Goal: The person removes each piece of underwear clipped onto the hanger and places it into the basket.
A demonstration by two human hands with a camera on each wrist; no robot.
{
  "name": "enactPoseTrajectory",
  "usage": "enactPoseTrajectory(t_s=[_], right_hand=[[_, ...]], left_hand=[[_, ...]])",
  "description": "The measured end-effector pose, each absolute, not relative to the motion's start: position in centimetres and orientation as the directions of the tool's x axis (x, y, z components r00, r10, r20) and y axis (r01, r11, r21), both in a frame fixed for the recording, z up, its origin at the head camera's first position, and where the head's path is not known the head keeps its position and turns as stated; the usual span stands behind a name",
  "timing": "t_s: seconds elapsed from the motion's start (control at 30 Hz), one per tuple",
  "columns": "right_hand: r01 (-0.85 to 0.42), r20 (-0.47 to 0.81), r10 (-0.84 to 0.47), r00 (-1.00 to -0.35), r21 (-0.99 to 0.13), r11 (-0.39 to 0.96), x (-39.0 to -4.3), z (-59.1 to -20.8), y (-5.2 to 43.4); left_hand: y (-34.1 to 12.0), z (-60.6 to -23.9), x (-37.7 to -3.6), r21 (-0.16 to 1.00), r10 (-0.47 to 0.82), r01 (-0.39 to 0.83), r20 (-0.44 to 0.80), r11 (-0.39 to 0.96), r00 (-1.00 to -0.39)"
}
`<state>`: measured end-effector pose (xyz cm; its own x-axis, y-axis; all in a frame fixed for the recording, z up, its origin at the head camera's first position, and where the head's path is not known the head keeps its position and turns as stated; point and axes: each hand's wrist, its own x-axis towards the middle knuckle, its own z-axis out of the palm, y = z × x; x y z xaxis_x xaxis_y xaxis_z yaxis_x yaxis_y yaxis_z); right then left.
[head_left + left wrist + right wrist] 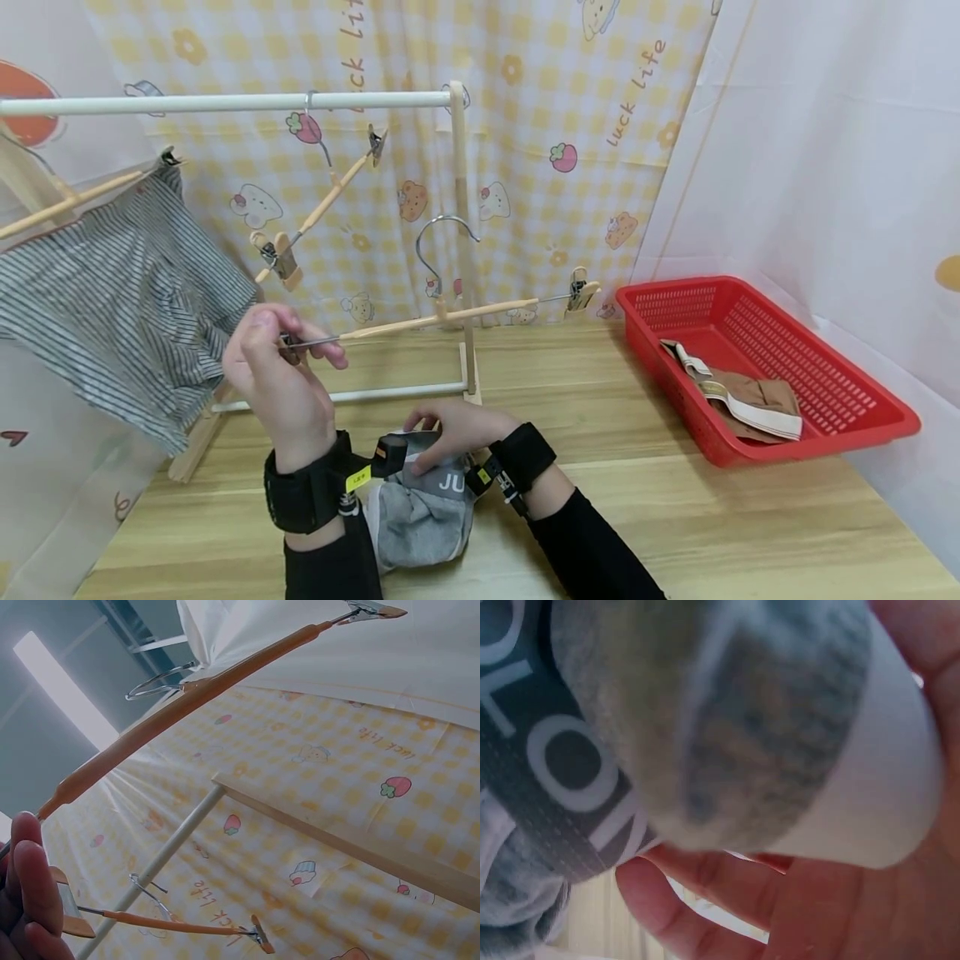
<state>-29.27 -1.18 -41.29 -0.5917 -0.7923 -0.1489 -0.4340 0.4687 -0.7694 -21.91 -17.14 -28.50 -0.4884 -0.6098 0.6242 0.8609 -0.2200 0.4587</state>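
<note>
Grey-striped shorts hang at the far left of my view from a first hanger. Beside them a second hanger dangles from the white rail. My left hand pinches the left end of a third hanger, whose long axis runs sideways, rising slightly to the right, hook up. Below it, on the table, lies the grey garment, lower than my left hand and to its right, its length running toward me, waistband at the far end. My right hand is the nearer, thumb and fingers gripping it by that waistband. Well apart at far right, the red basket holds a brown garment with a white band.
</note>
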Motion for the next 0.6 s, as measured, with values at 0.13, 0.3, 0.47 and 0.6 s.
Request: enactPoseTrajectory(t_s=[0.13,0.3,0.47,0.6], right_hand=[[-0.423,-0.161,-0.789,-0.593,-0.771,0.475,-29.3,-41.5,-1.1],[-0.407,-0.179,-0.778,-0.603,-0.77,0.492,-29.6,-42.2,-1.2],[-0.453,-0.173,-0.784,-0.596,-0.733,0.507,-29.9,-42.4,-1.1],[-0.439,-0.178,-0.774,-0.607,-0.737,0.514,-29.8,-41.9,-0.6]], left_hand=[[-17.1,-28.6,-21.9,0.458,-0.614,0.862,0.623,-0.215,-0.484],[-17.1,-28.6,-21.9,0.459,-0.622,0.863,0.619,-0.209,-0.48],[-17.1,-28.6,-21.9,0.461,-0.617,0.863,0.623,-0.207,-0.481],[-17.0,-28.6,-22.0,0.457,-0.608,0.863,0.629,-0.215,-0.485]])
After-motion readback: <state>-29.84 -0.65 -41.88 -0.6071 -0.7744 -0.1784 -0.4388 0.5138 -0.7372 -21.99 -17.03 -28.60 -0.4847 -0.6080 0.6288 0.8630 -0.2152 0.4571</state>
